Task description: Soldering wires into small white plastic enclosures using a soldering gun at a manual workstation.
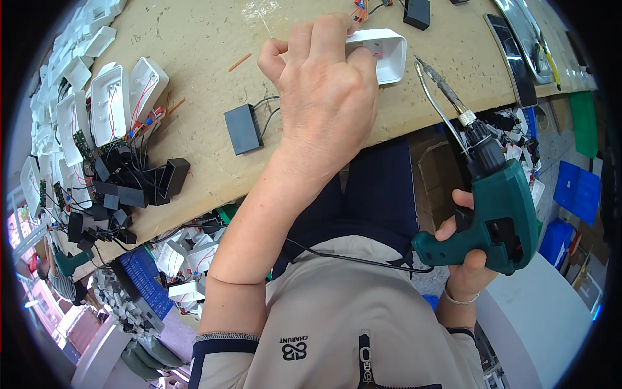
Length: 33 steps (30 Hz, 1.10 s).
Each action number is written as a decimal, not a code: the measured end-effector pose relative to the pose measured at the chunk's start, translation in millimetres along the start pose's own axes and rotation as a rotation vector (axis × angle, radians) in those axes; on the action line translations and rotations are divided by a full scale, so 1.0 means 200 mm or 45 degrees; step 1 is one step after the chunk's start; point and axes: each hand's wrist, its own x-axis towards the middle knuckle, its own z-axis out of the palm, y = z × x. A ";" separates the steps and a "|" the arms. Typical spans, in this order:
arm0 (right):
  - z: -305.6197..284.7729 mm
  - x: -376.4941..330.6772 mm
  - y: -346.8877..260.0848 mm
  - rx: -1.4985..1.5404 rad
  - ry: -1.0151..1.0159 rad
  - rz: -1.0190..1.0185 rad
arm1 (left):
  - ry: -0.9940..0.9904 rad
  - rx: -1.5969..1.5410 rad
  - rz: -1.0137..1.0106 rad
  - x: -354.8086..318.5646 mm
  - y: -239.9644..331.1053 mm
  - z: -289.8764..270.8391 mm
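My left hand (327, 97) is closed on a white plastic housing (392, 59) near the table's front edge. Its fingers reach over the rim, and part of the housing is hidden behind them. Short red wires show inside. My right hand (472, 275) grips a dark green soldering gun (508, 201) by its handle, with a finger near the trigger. The gun's dark tip, with a thin metal feed tube beside it, points up toward the housing without touching it. Left of my left hand lies a black box (242, 129), whose cable runs under that hand.
Several white housings (109, 104) with red wires, circuit boards and black boxes pile up on the table's left. A thin copper-coloured stick (240, 62) lies on the tabletop (201, 78). Another black box (416, 13) sits at the back, and a phone (510, 55) at the right.
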 end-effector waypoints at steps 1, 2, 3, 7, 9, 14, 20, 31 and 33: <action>0.00 0.00 0.00 0.000 0.002 0.001 | -0.029 0.068 0.002 0.00 0.00 -0.01; 0.00 0.01 0.00 0.002 -0.003 0.002 | -0.056 0.139 0.002 -0.01 0.00 -0.02; 0.00 0.01 0.00 0.003 -0.008 0.003 | -0.057 0.139 0.003 -0.01 0.00 -0.02; 0.00 0.00 0.00 0.037 0.009 0.006 | 0.003 0.137 0.035 -0.02 0.00 -0.03; 0.00 0.01 0.00 0.034 -0.009 0.006 | 0.020 0.119 0.037 -0.03 0.00 -0.03; -0.01 0.00 0.01 0.073 -0.019 0.011 | 0.082 0.122 0.043 -0.04 -0.01 -0.02; -0.01 0.00 0.01 0.060 -0.023 0.017 | 0.185 0.088 0.148 -0.04 -0.03 0.00; 0.00 0.00 0.01 0.023 0.006 0.048 | 0.167 0.146 0.057 -0.02 -0.02 -0.02; 0.01 0.01 0.01 0.006 0.013 0.069 | 0.194 0.159 0.050 -0.01 -0.02 0.00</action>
